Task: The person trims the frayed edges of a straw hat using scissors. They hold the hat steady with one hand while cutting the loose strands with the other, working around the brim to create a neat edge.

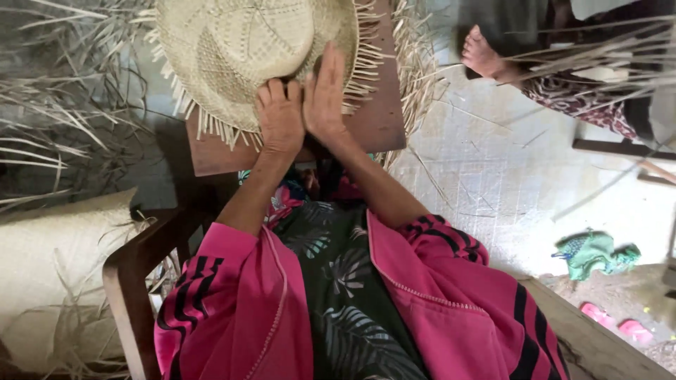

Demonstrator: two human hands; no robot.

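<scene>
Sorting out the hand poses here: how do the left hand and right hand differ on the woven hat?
The left hand is curled, knuckles up, at the woven hat edge; the right hand lies flatter, fingers stretched up onto it. The right hand reaches further onto the hat than the left hand. Both touch its fringed edge, side by side.

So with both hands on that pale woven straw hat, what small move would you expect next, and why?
Probably working the loose strand ends along the rim. The left hand is curled at the edge of the pale woven straw hat, the right hand lies flat on it, and an unwoven fringe still sticks out over the brown wooden board.
</scene>
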